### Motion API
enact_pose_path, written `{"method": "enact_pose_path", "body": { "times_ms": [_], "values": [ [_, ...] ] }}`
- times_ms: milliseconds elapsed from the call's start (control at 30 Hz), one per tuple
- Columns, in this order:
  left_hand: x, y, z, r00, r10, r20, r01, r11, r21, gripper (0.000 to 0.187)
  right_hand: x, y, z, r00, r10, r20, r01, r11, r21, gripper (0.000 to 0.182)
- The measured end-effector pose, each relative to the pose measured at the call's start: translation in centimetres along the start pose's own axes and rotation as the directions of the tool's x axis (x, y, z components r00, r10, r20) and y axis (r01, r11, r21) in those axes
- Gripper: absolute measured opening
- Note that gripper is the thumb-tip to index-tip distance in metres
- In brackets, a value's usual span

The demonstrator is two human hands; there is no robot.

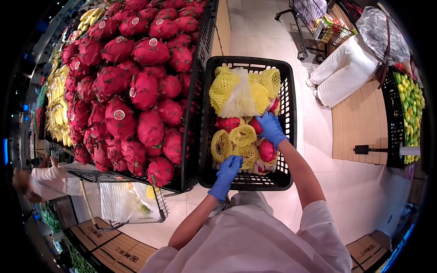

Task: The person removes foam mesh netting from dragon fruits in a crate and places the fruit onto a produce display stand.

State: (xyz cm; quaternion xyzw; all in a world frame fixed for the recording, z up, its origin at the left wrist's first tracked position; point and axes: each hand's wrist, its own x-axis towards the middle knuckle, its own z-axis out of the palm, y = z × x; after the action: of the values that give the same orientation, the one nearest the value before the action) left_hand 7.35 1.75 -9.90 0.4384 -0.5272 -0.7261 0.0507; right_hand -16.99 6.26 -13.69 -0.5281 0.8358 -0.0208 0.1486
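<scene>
Your L hand [229, 174], blue-gloved, had its fingers drawn together, pinching the near edge of the yellow net sleeves [245, 154]. Your R hand [271, 129], same glove type, was bent over w/ fingertips at a red dragon fruit [256, 126]; couldn't tell if it gripped or just touched, fingers partly hidden. That fruit sat mid-crate, between the near sleeves and the far pile. Another dragon fruit [267, 150], partly netted, lay just below your R hand; one more [227, 123] lay left of it. Far end of the black crate [293, 136] held a yellow net pile [223, 93] w/ whitish netting [240, 95] across its middle. Immed. left of crate: big dragon fruit display [150, 86], some fruit w/ stickers, then bananas [57, 113] beyond. Lower L: cart w/ plastic bags [123, 202]. Upper R: person in white trousers [346, 68] near another cart [314, 22].
</scene>
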Motion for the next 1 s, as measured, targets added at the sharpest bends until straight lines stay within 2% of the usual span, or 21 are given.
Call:
{"method": "enact_pose_path", "body": {
  "times_ms": [100,200,333,400,433,500,533,567,600,633,667,700,733,767,800,833,867,933,967,1000],
  "values": [
    [0.4,-0.1,0.4,0.999,0.037,0.018,-0.038,0.999,0.026,0.026,0.8,0.4,-0.5,0.994,-0.063,0.086,0.067,0.997,-0.043,0.079],
    [0.7,-0.1,0.7,0.999,0.028,0.040,-0.029,0.999,0.042,0.026,1.6,0.6,0.8,0.993,-0.091,0.069,0.096,0.993,-0.065,0.075],
    [0.5,0.1,0.6,1.000,-0.004,0.025,0.003,0.998,0.055,0.025,2.0,-0.4,1.4,0.990,0.018,0.137,0.003,0.989,-0.151,0.069],
    [0.7,0.4,0.4,1.000,-0.015,0.002,0.015,0.998,0.056,0.026,2.0,-0.2,1.3,0.986,-0.059,0.159,0.089,0.977,-0.194,0.069],
    [1.0,0.6,0.2,1.000,-0.012,0.002,0.012,0.998,0.061,0.026,1.8,0.0,1.2,0.986,-0.058,0.154,0.087,0.978,-0.191,0.069],
    [1.2,0.8,-0.4,0.999,-0.048,0.015,0.046,0.992,0.115,0.029,1.0,0.1,0.8,0.996,-0.084,0.038,0.089,0.987,-0.135,0.072],
    [0.8,1.8,-0.3,0.999,-0.052,0.011,0.050,0.992,0.113,0.029,0.4,-0.6,-0.7,0.995,-0.088,0.043,0.093,0.987,-0.134,0.072],
    [0.5,2.9,0.0,0.975,0.218,-0.045,-0.199,0.944,0.262,0.037,-0.4,-1.2,-2.3,1.000,-0.015,0.019,0.016,0.997,-0.070,0.075],
    [0.2,4.2,0.5,0.877,0.477,-0.059,-0.414,0.812,0.411,0.049,-1.1,-1.8,-3.7,0.998,0.060,0.000,-0.060,0.998,-0.008,0.078],
    [0.3,5.2,1.0,0.878,0.475,-0.064,-0.413,0.817,0.402,0.049,-2.0,-2.2,-4.2,0.995,0.041,-0.089,-0.040,0.999,0.017,0.086],
    [0.4,6.3,1.5,0.824,0.563,-0.061,-0.487,0.759,0.432,0.060,-3.0,-2.8,-4.7,0.996,0.039,-0.084,-0.038,0.999,0.007,0.086],
    [0.7,6.9,1.9,0.761,0.646,-0.055,-0.554,0.693,0.461,0.072,-4.0,-3.7,-5.5,0.990,0.055,-0.133,-0.046,0.996,0.073,0.089],
    [0.9,7.1,2.0,0.761,0.645,-0.062,-0.555,0.698,0.454,0.072,-4.9,-4.5,-6.0,0.981,0.074,-0.180,-0.049,0.989,0.138,0.092],
    [1.0,7.2,2.1,0.832,0.553,-0.041,-0.501,0.781,0.373,0.073,-5.8,-5.2,-6.0,0.982,0.069,-0.175,-0.046,0.990,0.131,0.092],
    [1.0,7.0,2.2,0.891,0.454,-0.008,-0.432,0.853,0.294,0.074,-6.7,-5.9,-5.8,0.981,0.094,-0.168,-0.053,0.970,0.236,0.094],
    [2.4,5.7,2.5,0.832,0.553,-0.046,-0.523,0.809,0.270,0.065,-7.3,-6.5,-5.8,0.980,0.119,-0.158,-0.059,0.939,0.339,0.096],
    [2.9,4.1,2.2,0.834,0.550,-0.052,-0.519,0.813,0.264,0.065,-7.9,-7.2,-5.9,0.982,0.114,-0.152,-0.058,0.941,0.334,0.096],
    [2.4,3.8,1.5,0.887,0.447,-0.113,-0.365,0.831,0.421,0.047,-8.9,-8.5,-6.2,0.985,0.166,-0.041,-0.138,0.914,0.382,0.096],
    [2.3,3.6,1.2,0.873,0.473,-0.124,-0.417,0.852,0.316,0.031,-9.3,-8.7,-5.9,0.985,0.166,-0.052,-0.134,0.914,0.383,0.096],
    [1.8,3.8,0.9,0.875,0.467,-0.127,-0.411,0.855,0.317,0.031,-9.5,-8.7,-5.4,0.985,0.164,-0.046,-0.134,0.913,0.385,0.096]
  ]
}}
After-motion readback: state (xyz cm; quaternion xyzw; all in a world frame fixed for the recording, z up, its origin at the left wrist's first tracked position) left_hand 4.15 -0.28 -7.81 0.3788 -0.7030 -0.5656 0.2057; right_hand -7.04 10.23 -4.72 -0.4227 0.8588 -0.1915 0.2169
